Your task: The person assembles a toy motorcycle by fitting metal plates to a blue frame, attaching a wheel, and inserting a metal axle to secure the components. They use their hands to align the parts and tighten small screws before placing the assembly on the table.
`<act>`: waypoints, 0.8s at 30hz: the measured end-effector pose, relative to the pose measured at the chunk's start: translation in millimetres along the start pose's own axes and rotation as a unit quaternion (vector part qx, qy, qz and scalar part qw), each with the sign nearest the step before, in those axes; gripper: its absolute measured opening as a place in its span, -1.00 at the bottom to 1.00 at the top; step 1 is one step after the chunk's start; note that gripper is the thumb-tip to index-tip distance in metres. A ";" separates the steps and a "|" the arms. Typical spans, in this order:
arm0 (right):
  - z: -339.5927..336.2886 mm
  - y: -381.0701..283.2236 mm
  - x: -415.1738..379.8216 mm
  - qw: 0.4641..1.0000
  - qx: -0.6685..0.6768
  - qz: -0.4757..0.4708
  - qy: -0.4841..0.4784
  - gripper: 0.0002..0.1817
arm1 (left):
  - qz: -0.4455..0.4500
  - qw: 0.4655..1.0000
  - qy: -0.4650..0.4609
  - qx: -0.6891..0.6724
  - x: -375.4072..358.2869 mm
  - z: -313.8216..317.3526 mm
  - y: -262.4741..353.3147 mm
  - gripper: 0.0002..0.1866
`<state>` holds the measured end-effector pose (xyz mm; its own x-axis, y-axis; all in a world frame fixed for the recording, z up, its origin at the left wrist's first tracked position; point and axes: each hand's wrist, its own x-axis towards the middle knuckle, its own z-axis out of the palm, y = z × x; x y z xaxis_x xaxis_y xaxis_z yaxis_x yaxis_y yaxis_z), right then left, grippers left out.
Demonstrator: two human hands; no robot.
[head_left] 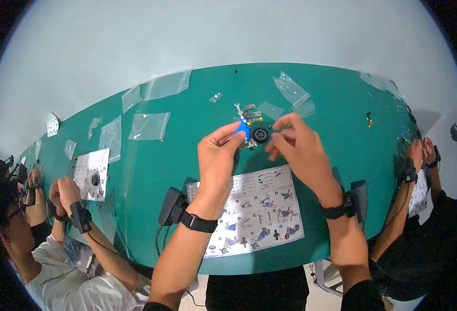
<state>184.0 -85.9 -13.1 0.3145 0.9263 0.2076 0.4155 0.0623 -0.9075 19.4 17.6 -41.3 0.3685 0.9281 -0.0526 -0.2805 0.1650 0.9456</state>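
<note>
Blue model [243,126], partly hidden by left hand [218,149], grip clamped on it (right hand [302,149] blurred, grip unclear).

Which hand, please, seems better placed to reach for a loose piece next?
Probably the right hand: it is beside the wheel and looks free, though slightly blurred, while the left hand holds the blue toy.

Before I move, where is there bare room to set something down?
Bare tabletop lies left of the left hand, below a clear bag; another patch lies between the right hand and the small bright pieces. Crowded: around the blue model, wrench and grey plates; the instruction sheet lies below.
</note>
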 end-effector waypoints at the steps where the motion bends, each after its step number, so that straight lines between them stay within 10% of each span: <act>1: 4.3 -5.1 1.2 0.992 0.114 0.046 -0.025 -0.79 | -0.011 1.000 -0.001 -0.016 -0.6 -0.1 -0.1 -0.73; 24: 27.7 -9.2 -6.0 0.984 0.156 -0.089 -0.005 -0.91 | 0.022 0.999 -0.005 0.031 -13.1 8.3 4.7 -0.78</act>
<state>154.7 -81.7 -16.1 0.2515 0.8938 0.3713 0.1810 0.3334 -0.9252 20.6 3.4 -33.6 0.3667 0.9303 -0.0069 -0.2419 0.1025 0.9649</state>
